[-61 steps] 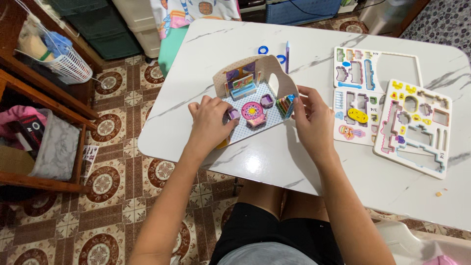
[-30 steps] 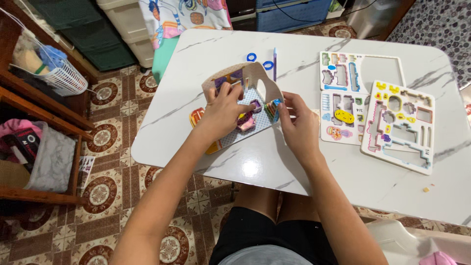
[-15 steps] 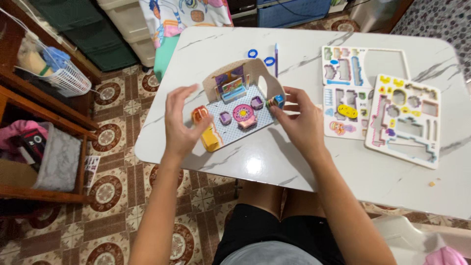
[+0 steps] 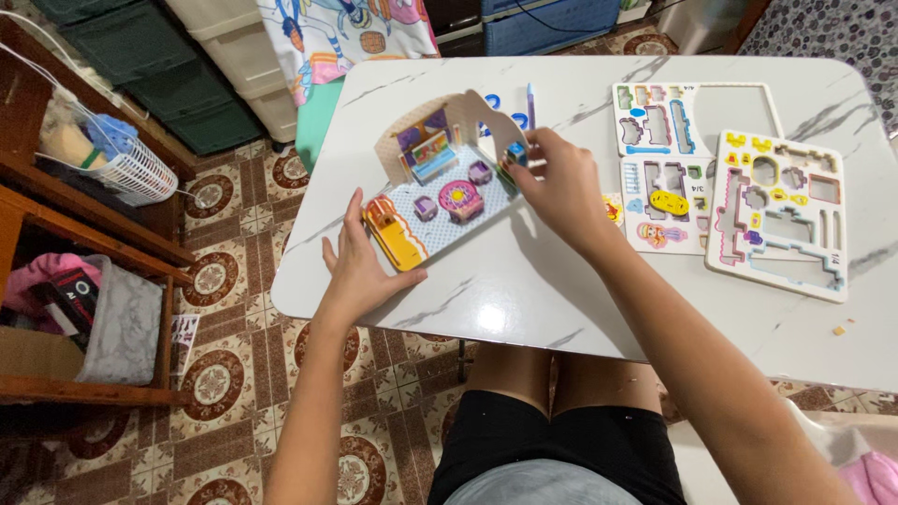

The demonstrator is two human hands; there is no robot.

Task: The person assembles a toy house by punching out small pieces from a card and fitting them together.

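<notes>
A small foam-board toy room model (image 4: 449,192) stands on the white marble table (image 4: 561,281), with a pale dotted floor, a curved back wall, a pink round table, purple stools and a yellow-orange bench. My left hand (image 4: 360,266) rests at the model's near left corner, fingers against the yellow bench. My right hand (image 4: 561,187) pinches a small multicoloured piece (image 4: 516,154) at the model's right edge.
Punched-out foam sheets (image 4: 776,210) lie at the right of the table, another pair (image 4: 664,164) beside my right hand. A purple pen (image 4: 529,98) and blue rings lie behind the model. Wooden shelves with a white basket (image 4: 131,173) stand left; storage bins behind.
My left hand slid from over the model down to its near left corner. My right hand rose with the small piece to the model's right edge. The view shifted slightly.
</notes>
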